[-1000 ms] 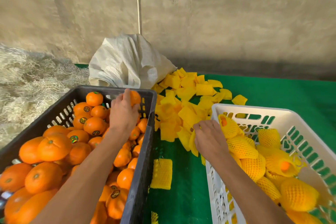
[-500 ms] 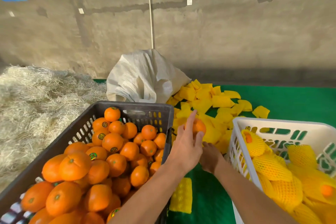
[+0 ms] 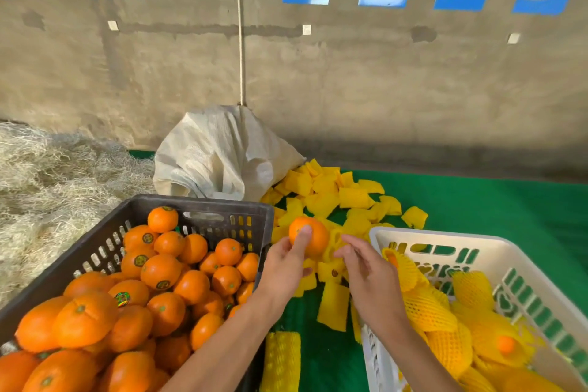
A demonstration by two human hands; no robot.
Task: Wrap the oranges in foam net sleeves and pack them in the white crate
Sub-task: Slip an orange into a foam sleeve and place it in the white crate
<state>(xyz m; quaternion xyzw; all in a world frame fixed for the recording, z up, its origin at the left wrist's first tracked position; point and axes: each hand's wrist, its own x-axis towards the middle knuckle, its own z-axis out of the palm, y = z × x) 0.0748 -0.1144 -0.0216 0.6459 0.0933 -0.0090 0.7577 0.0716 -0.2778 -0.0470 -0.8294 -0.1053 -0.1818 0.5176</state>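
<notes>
My left hand [image 3: 286,267] holds a bare orange [image 3: 313,237] up between the two crates, fingers curled round it. My right hand [image 3: 369,277] is just right of the orange and pinches a yellow foam net sleeve [image 3: 334,243] against the orange's side. The black crate [image 3: 203,207] at left is full of loose oranges [image 3: 159,270]. At right, the white crate [image 3: 445,242] holds several oranges wrapped in yellow sleeves [image 3: 445,318].
A heap of loose yellow sleeves [image 3: 331,197] lies on the green mat [image 3: 493,204] behind the hands, spilling from a white sack [image 3: 219,153]. One sleeve [image 3: 281,360] lies between the crates. Straw [image 3: 47,188] is piled at left. A concrete wall stands behind.
My left hand lifted an orange out of the black crate and carried it right, over the mat. My right hand came up from the sleeve pile to meet it.
</notes>
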